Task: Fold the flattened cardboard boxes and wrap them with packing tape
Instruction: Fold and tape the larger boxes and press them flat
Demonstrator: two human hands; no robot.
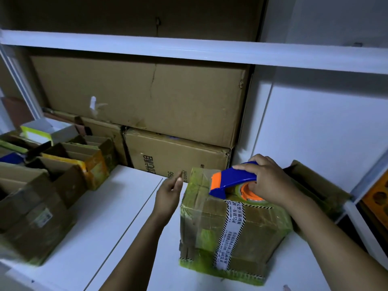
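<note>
Dispenser (236, 175) under right hand (267, 181), atop box (254, 225)

Box (247, 223): brown corrugated cardboard, matt where bare, is lying under glossy clear tape that is wrinkling and catching light.
Printed strip (230, 229): white tape, smooth, is showing a faint shine.
Tape dispenser (235, 175): smooth blue and orange plastic is gleaming slightly.
Tabletop (117, 217): white and smooth, is looking matt, probably laminate.
Stacked cartons (136, 95): plain matt cardboard is creasing and scuffing.
Open boxes (37, 202): dull cardboard, partly taped.
</note>
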